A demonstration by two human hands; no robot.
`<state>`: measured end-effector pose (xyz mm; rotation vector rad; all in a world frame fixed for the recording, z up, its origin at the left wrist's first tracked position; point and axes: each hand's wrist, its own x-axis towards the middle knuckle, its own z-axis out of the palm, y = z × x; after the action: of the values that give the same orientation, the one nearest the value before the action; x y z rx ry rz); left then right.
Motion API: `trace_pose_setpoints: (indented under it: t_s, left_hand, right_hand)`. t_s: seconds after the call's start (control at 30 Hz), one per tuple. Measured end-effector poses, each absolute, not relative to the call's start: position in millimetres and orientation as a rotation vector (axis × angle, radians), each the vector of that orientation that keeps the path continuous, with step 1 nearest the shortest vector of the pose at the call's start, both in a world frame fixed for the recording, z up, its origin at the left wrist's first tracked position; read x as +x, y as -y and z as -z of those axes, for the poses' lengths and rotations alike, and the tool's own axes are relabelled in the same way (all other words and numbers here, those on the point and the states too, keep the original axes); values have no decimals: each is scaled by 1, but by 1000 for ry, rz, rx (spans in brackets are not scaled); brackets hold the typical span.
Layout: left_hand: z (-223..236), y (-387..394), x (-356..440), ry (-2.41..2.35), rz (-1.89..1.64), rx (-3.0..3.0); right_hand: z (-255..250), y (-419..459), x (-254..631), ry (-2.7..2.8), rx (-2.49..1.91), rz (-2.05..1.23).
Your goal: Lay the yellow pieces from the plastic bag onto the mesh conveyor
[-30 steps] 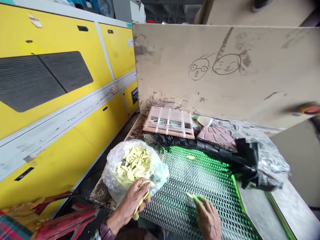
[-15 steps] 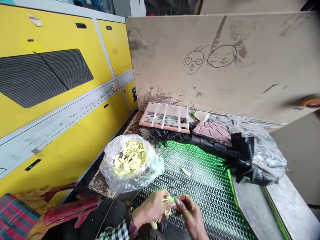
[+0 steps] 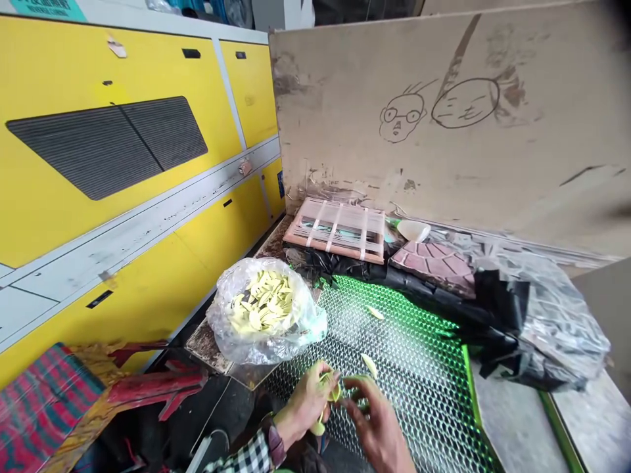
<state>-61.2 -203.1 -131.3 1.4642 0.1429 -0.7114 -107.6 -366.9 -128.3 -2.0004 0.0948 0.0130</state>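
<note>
My left hand (image 3: 310, 397) is closed around several pale yellow-green, leaf-shaped pieces (image 3: 334, 393), which stick out between the fingers and below the palm. Close on its right is my right hand (image 3: 377, 424), fingers bent and apart, with nothing clearly held; its fingertips are slightly blurred. On the metal honeycomb mesh (image 3: 409, 368) just beyond the right hand lies one loose leaf-shaped piece (image 3: 369, 366), with a second farther back. A clear plastic bag (image 3: 221, 328), open at the top, holds many more such pieces to the left of the mesh.
Behind the mesh lie a strapped stack of thin frames (image 3: 338, 230), a pinkish segmented panel (image 3: 434, 264) and black plastic wrapping (image 3: 497, 302). A large cardboard sheet (image 3: 345, 131) stands at the back. A yellow machine cabinet (image 3: 162, 263) is on the left, near a red wooden piece (image 3: 158, 387).
A second leaf-shaped piece now lies on the mesh near my right hand. The right fingers have parted from their pinch beside the left hand. The view has shifted slightly left.
</note>
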Motion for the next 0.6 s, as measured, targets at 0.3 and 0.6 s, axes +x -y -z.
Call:
trace_pose_setpoints:
  t_s: [0.3, 0.6]
  left_hand:
    - [138, 208, -56, -301, 672, 1403]
    - [147, 214, -56, -396, 607, 1376]
  right_hand:
    - [132, 378, -116, -305, -1785, -31]
    - [145, 354, -92, 116, -1899, 63]
